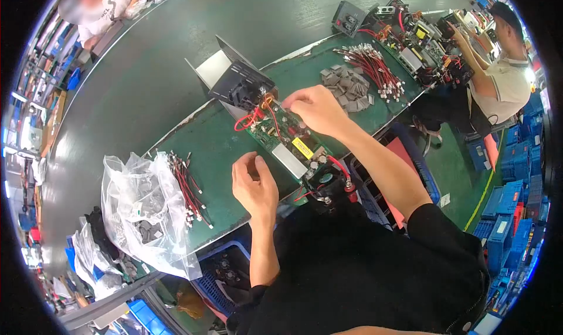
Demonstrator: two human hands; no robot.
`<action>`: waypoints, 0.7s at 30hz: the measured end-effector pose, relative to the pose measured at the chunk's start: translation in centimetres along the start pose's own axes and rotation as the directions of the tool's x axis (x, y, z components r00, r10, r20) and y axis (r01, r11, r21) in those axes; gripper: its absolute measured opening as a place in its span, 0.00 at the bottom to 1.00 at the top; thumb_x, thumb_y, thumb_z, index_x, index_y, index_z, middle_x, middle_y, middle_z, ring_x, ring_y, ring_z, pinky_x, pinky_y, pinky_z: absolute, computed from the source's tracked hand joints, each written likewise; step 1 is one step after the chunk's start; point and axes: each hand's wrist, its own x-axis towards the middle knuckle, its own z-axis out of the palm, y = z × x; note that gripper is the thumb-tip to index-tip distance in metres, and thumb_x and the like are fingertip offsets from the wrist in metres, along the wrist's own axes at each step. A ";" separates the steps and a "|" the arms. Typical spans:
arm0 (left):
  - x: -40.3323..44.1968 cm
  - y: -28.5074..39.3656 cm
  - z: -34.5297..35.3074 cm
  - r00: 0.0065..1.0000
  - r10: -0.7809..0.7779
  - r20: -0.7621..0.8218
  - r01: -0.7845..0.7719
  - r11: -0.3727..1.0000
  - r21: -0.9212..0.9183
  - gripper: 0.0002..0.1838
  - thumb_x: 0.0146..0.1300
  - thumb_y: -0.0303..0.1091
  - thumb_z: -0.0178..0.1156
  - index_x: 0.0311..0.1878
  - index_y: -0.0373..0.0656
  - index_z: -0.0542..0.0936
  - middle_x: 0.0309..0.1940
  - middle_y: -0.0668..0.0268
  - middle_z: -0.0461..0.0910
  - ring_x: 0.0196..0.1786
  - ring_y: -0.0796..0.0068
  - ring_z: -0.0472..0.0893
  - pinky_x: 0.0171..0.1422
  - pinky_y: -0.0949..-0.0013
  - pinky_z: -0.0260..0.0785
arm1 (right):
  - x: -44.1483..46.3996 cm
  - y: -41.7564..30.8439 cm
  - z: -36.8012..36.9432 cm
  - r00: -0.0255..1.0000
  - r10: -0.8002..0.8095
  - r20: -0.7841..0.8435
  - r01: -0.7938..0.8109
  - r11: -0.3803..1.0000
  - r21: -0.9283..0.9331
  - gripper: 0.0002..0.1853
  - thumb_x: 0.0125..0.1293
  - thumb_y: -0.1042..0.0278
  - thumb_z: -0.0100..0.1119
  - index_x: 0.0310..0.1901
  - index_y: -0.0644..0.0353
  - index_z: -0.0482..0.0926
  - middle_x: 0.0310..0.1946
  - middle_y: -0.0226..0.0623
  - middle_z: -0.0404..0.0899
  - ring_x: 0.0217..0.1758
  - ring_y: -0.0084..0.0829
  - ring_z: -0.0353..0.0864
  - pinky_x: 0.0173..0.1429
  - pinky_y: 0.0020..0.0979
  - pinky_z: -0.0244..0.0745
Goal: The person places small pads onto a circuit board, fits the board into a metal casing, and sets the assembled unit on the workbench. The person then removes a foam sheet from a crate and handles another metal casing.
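A green circuit board point(271, 136) with wires, a silver block and a yellow-labelled transformer point(302, 148) lies in front of me. At its far end stands a black vented metal housing point(243, 87) with a fan. Beside the board's far right edge, my right hand point(316, 109) is closed in a pinch; what its fingertips hold, if anything, is too small to make out. My left hand point(255, 185) is just left of the board, fingers curved and apart from the thumb, nothing seen in it. Red wires point(249, 121) loop from the board near the housing.
Grey small pieces point(346, 87) and red-black wire bundles point(375, 68) lie to the right. A clear plastic bag point(138, 206) and more wires point(186, 185) are at left. Further boards point(425, 41) stand before a seated co-worker point(501, 83). Blue bins point(510, 212) are stacked at right.
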 end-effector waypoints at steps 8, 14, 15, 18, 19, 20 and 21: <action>-0.1 -0.3 0.2 0.999 0.021 0.027 -0.022 0.999 0.029 0.07 0.66 0.29 0.59 0.43 0.37 0.81 0.35 0.58 0.82 0.34 0.64 0.82 0.41 0.62 0.74 | 0.4 1.0 0.0 0.998 -0.063 -0.020 0.061 0.995 -0.080 0.15 0.62 0.72 0.52 0.45 0.68 0.85 0.28 0.39 0.84 0.24 0.26 0.82 0.33 0.28 0.76; -0.1 -0.4 0.3 0.999 0.035 0.021 -0.036 0.999 0.028 0.07 0.66 0.30 0.59 0.43 0.38 0.81 0.34 0.58 0.82 0.34 0.63 0.82 0.41 0.62 0.74 | 0.4 0.9 -0.2 0.999 -0.033 0.006 0.034 0.998 -0.061 0.17 0.62 0.71 0.50 0.46 0.67 0.84 0.31 0.41 0.85 0.27 0.29 0.84 0.36 0.30 0.77; -0.1 -0.4 0.2 0.999 0.037 0.023 -0.037 0.999 0.029 0.07 0.66 0.30 0.59 0.43 0.38 0.81 0.34 0.58 0.82 0.34 0.63 0.82 0.41 0.62 0.74 | 0.7 1.3 -0.3 0.999 -0.033 0.004 0.033 0.998 -0.059 0.17 0.62 0.71 0.50 0.46 0.67 0.84 0.31 0.41 0.85 0.27 0.29 0.84 0.36 0.30 0.77; 0.1 -0.2 0.2 0.998 0.037 0.040 -0.038 0.999 0.024 0.07 0.66 0.29 0.59 0.42 0.37 0.81 0.34 0.58 0.81 0.34 0.63 0.82 0.40 0.63 0.74 | 1.5 2.6 -1.1 0.972 -0.236 0.006 0.226 0.923 -0.311 0.16 0.60 0.72 0.49 0.45 0.64 0.85 0.32 0.41 0.85 0.33 0.31 0.84 0.39 0.32 0.76; 0.1 0.0 0.2 0.999 0.020 0.038 -0.022 0.999 0.033 0.07 0.66 0.29 0.59 0.43 0.37 0.81 0.34 0.58 0.81 0.33 0.63 0.82 0.40 0.63 0.74 | 1.1 2.6 -1.7 0.950 -0.301 -0.079 0.270 0.925 -0.268 0.15 0.59 0.74 0.49 0.42 0.63 0.86 0.32 0.41 0.84 0.34 0.31 0.83 0.40 0.32 0.76; -0.1 0.0 0.1 0.999 0.000 0.040 -0.002 0.999 0.044 0.06 0.66 0.29 0.59 0.43 0.37 0.81 0.34 0.57 0.81 0.33 0.64 0.82 0.40 0.64 0.74 | 0.5 2.7 -2.4 0.921 -0.355 -0.164 0.314 0.921 -0.229 0.15 0.57 0.75 0.49 0.39 0.62 0.86 0.32 0.42 0.84 0.36 0.32 0.83 0.41 0.33 0.75; -0.2 -0.5 0.3 0.999 0.039 0.005 -0.039 0.999 0.031 0.08 0.67 0.31 0.59 0.43 0.35 0.81 0.32 0.58 0.81 0.30 0.70 0.78 0.38 0.67 0.72 | 0.3 3.0 -3.7 0.876 -0.399 -0.271 0.337 0.908 -0.247 0.13 0.56 0.77 0.49 0.35 0.62 0.85 0.29 0.40 0.82 0.33 0.32 0.81 0.39 0.33 0.75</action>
